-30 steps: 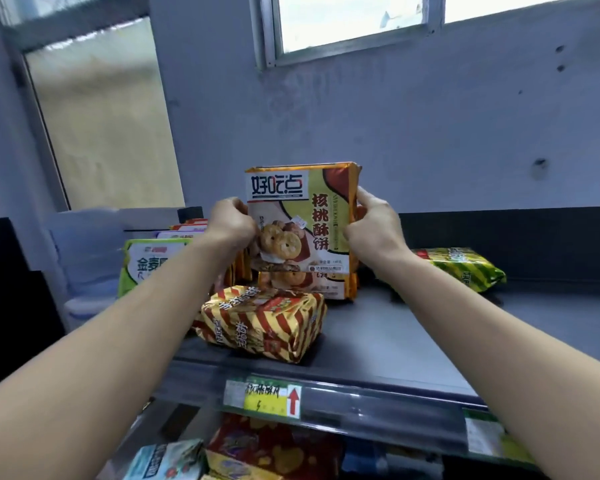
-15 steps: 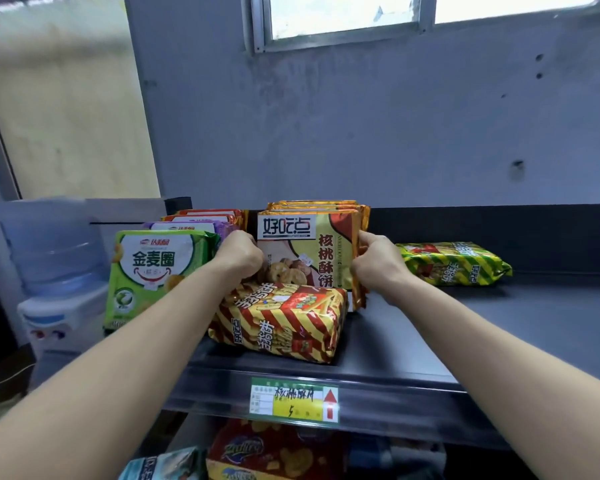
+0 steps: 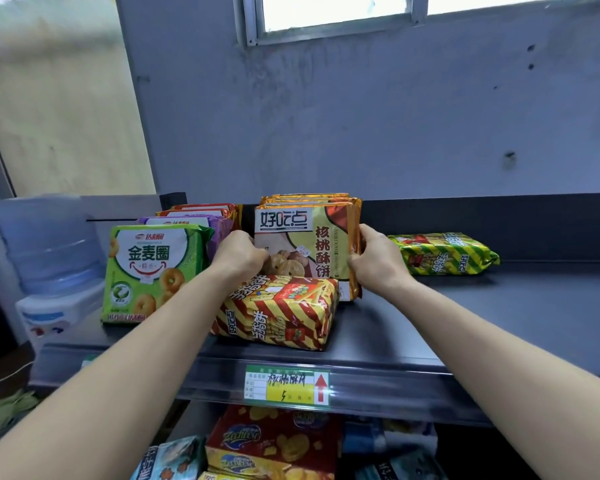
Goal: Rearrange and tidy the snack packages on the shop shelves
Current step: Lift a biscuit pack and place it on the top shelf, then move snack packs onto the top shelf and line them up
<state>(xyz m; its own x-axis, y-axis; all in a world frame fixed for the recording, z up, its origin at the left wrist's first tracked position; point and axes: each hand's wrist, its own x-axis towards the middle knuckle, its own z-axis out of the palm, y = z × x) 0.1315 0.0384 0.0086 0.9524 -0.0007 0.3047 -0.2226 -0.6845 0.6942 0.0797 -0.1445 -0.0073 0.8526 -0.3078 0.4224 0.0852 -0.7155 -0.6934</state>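
"Where was the orange pack (image 3: pixel 309 244)?"

"Upright on the shelf (image 3: pixel 499 323), face out. It stood at the front of a row (image 3: pixel 309 199) of like packs, just behind the red pack (image 3: pixel 278 311)."

"And the hands?"

"One at each side edge. The left hand (image 3: pixel 238 256) was curled round the pack's left edge, low down. The right hand (image 3: pixel 374 258) pinched the right edge between thumb and fingers. Neither was spread."

"Why both sides?"

"Likely to square a thin, tall pack against those behind it. Held by one edge alone, it would probably twist or tip."

"Why upright?"

"The label faced the shopper that way. The tag (image 3: pixel 286 386) on the shelf lip below seemed to name the same biscuit, so that looked like its slot."

"And the red pack?"

"It lay flat in front and hid the orange pack's lower part. It was probably out of place. A similar striped yellow-green pack (image 3: pixel 444 252) lay flat well apart to the right, near the back."

"On the left?"

"A green pack (image 3: pixel 146 268) stood face out, heading its own row, near the left hand."
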